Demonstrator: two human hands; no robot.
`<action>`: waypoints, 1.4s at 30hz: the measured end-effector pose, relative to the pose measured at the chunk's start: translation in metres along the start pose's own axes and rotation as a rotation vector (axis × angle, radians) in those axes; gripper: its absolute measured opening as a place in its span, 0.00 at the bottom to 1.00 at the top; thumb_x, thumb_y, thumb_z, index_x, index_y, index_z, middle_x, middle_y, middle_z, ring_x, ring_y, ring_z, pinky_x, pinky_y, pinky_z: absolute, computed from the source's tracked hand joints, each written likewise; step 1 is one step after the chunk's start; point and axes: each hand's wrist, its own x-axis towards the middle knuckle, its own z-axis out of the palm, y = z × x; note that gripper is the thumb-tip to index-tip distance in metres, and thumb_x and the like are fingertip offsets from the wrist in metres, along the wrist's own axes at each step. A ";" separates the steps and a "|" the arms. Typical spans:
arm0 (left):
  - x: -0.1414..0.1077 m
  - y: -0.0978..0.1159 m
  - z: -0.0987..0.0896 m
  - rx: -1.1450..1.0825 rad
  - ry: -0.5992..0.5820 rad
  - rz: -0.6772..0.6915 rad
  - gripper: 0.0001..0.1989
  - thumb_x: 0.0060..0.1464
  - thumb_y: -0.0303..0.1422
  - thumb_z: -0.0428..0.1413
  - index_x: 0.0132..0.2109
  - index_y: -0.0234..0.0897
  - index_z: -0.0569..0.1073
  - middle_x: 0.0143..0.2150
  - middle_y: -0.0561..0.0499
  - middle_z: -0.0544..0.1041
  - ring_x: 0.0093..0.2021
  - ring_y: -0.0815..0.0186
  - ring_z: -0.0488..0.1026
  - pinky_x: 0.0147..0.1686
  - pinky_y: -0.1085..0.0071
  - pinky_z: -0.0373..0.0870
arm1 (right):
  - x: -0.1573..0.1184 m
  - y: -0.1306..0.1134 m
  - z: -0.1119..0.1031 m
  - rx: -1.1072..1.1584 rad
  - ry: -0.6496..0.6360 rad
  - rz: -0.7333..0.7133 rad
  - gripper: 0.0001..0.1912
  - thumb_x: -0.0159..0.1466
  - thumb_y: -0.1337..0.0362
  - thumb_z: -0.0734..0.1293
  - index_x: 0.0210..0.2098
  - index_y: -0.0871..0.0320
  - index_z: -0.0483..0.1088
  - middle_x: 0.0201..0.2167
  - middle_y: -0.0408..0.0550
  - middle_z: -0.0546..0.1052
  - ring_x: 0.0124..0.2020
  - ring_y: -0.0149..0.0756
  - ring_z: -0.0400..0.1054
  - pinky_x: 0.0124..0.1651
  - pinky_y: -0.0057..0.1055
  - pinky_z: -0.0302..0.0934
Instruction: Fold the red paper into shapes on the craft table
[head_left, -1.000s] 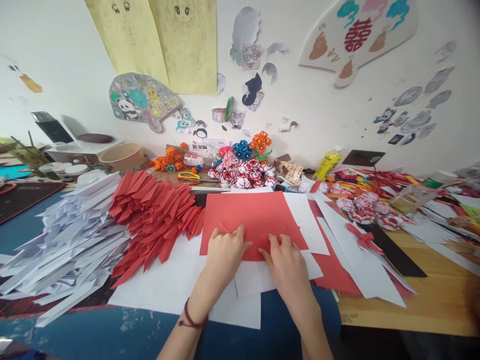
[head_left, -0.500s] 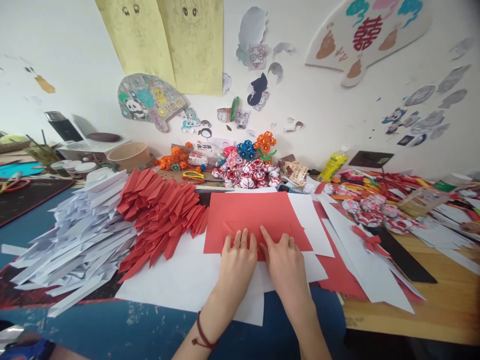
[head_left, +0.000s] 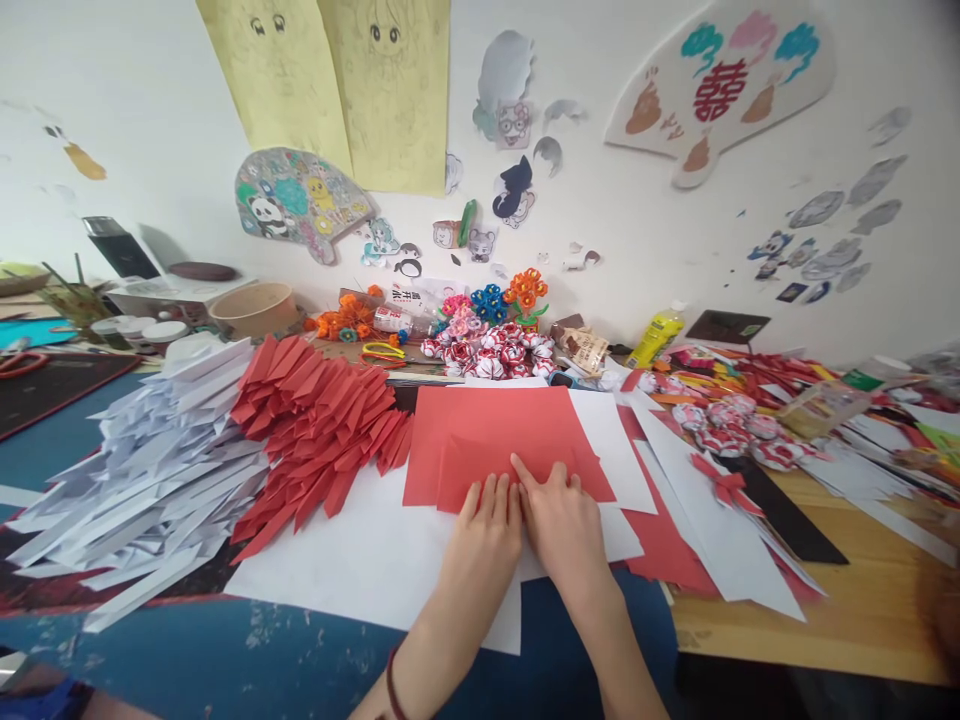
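My left hand (head_left: 491,525) lies with its fingers flat on the lower edge of a folded piece of red paper (head_left: 469,470). Beside it, my right hand (head_left: 564,515) presses the same piece with its index finger stretched out, while its other fingers are partly bent. The two hands touch or nearly touch. Under the folded piece is a larger red sheet (head_left: 491,410), lying on white paper (head_left: 330,545). Left of the sheet is a pile of folded red paper strips (head_left: 315,430). A pile of folded white paper strips (head_left: 157,470) adjoins it.
Red-and-white paper flowers (head_left: 499,350) sit behind the red sheet, near yellow-handled scissors (head_left: 382,352). To the right are stacked white sheets (head_left: 709,510) with a red bow (head_left: 726,485). A yellow bottle (head_left: 656,338) stands by the wall; a round wooden container (head_left: 255,308) is at back left.
My left hand has shifted right toward the right hand, along the folded red paper's lower edge. More of that piece's left part shows. The view has turned slightly.
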 end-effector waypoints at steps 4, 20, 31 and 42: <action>-0.012 0.006 -0.002 0.049 0.047 0.020 0.21 0.62 0.25 0.43 0.58 0.28 0.70 0.58 0.41 0.73 0.57 0.57 0.71 0.53 0.62 0.68 | 0.000 -0.001 0.001 -0.004 -0.011 0.011 0.26 0.70 0.63 0.54 0.66 0.41 0.52 0.36 0.55 0.68 0.34 0.43 0.69 0.33 0.34 0.62; -0.060 -0.028 -0.021 0.087 -0.009 -0.021 0.23 0.60 0.25 0.43 0.59 0.29 0.70 0.62 0.42 0.68 0.62 0.57 0.66 0.59 0.59 0.64 | -0.003 -0.002 0.002 0.019 0.048 0.008 0.24 0.71 0.59 0.53 0.65 0.43 0.56 0.34 0.53 0.66 0.33 0.41 0.68 0.31 0.31 0.58; -0.078 -0.034 -0.028 0.103 -0.029 -0.129 0.24 0.59 0.23 0.43 0.60 0.30 0.69 0.63 0.39 0.66 0.63 0.51 0.63 0.59 0.50 0.62 | -0.005 -0.001 0.000 0.017 0.053 0.006 0.23 0.71 0.59 0.52 0.65 0.42 0.57 0.33 0.52 0.65 0.32 0.38 0.68 0.30 0.29 0.56; -0.065 -0.029 -0.060 0.033 0.186 -0.344 0.17 0.58 0.21 0.46 0.46 0.34 0.77 0.52 0.41 0.77 0.51 0.55 0.72 0.56 0.53 0.61 | -0.007 -0.002 0.005 0.053 0.097 0.034 0.23 0.71 0.60 0.53 0.64 0.43 0.58 0.34 0.52 0.67 0.31 0.38 0.69 0.32 0.31 0.58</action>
